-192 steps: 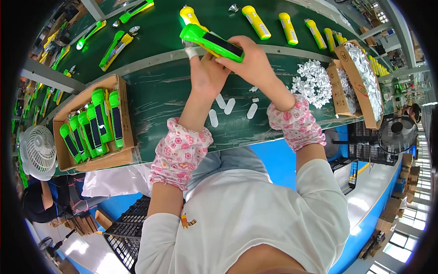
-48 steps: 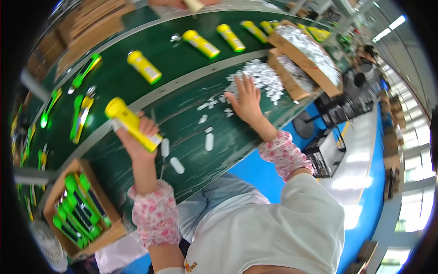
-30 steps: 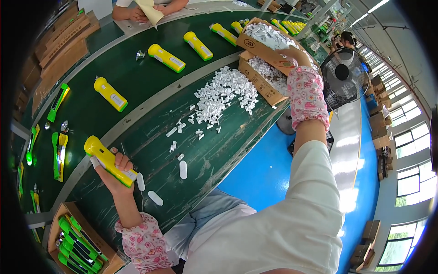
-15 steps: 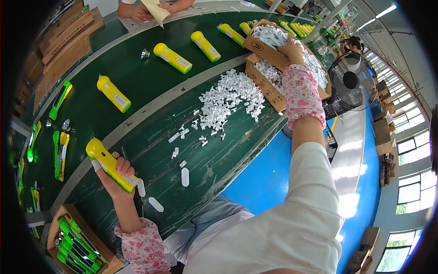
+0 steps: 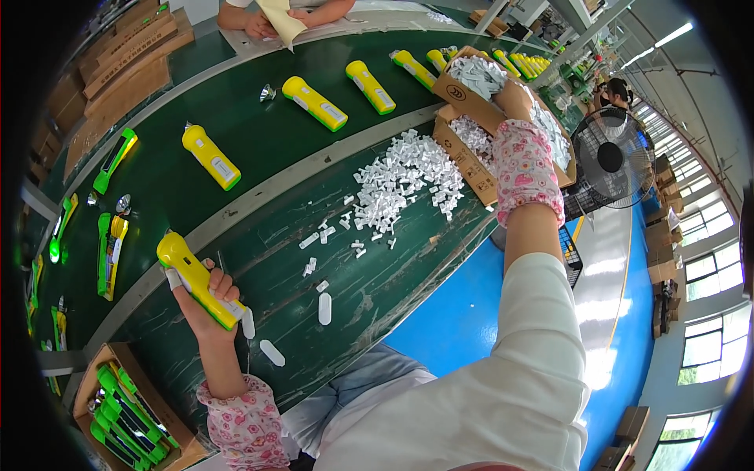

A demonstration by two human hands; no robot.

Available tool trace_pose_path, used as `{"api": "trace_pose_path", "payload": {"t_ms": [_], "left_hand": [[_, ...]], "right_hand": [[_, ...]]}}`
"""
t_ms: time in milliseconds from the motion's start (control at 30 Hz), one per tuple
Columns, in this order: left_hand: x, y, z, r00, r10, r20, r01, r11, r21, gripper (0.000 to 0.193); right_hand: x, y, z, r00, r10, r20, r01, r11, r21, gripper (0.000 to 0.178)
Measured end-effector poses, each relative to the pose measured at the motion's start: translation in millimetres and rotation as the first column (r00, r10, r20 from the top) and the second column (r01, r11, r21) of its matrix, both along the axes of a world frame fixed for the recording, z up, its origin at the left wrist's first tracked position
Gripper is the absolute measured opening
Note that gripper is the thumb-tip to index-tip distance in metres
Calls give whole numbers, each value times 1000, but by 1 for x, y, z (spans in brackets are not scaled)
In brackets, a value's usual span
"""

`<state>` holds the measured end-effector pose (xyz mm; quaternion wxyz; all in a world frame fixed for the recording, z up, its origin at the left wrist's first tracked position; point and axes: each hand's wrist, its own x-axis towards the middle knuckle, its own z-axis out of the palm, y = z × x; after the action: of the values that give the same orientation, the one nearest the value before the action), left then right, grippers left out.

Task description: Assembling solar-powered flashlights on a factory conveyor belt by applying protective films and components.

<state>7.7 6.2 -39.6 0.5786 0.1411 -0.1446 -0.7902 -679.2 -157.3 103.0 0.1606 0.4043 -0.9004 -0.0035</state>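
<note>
My left hand [image 5: 206, 314] is wrapped round a yellow flashlight [image 5: 193, 271] with a green edge, held tilted over the near part of the green table. White oblong pieces lie by it: one flat piece [image 5: 324, 308] to its right, another [image 5: 272, 352] nearer me. Far to the right, my right hand [image 5: 514, 100] reaches into a cardboard box [image 5: 468, 100] of pale flat pieces. Its fingers are down among the pieces and hidden. Below that box stands a smaller carton [image 5: 469, 167] of small white parts, beside a loose heap of such parts [image 5: 404, 177] on the table.
Several yellow flashlights [image 5: 210, 157] lie along the green belt [image 5: 259, 149] beyond a grey rail. A carton [image 5: 174, 399] of green-and-black pieces sits at lower left. A black fan [image 5: 609, 157] stands right of the boxes. Across the belt, another person's hands [image 5: 263, 25] hold pale paper.
The view has shifted slightly, so the table and its things sit a little further right. My left hand keeps the flashlight, and my right hand stays in the box.
</note>
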Motion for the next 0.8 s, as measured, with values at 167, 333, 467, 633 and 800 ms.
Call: {"api": "trace_pose_path", "payload": {"t_ms": [167,333,467,633,800], "left_hand": [[1,3,0,1000,14,13,-14,1000,27,50],[-4,2,2,1000,20,7,-20,999,31,50],[-2,1,-1,999,36,34,-38,997,61,52],[1,-3,-4,998,0,56,-3,998,55,55],[0,-1,-8,998,18,56,-18,1000,-2,61]], "right_hand": [[-10,20,11,988,151,14,-150,987,-59,63],[-37,29,13,978,207,5,-201,953,-227,58],[-34,27,23,972,210,107,-175,947,-270,55],[-47,26,26,952,252,176,-164,901,-402,48],[-40,31,25,923,283,261,-117,852,-510,47]]}}
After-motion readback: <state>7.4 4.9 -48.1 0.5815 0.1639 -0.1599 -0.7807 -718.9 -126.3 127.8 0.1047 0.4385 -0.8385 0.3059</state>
